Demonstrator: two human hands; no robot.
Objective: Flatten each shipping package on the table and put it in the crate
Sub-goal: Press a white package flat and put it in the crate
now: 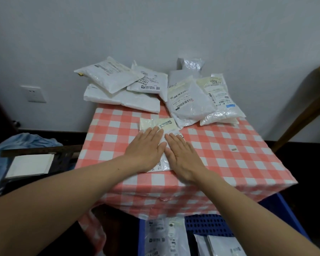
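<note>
Grips spread flat, left hand (146,147) and right hand (181,156) cover most of the package (155,124); crate (207,223) cropped.

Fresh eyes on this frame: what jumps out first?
The left hand and right hand lie side by side, pressing flat on a white package in the middle of the red-checked table. Behind them, a pile of white packages crowds the far edge. Below the near edge, a blue crate already holds a few flat ones.
</note>
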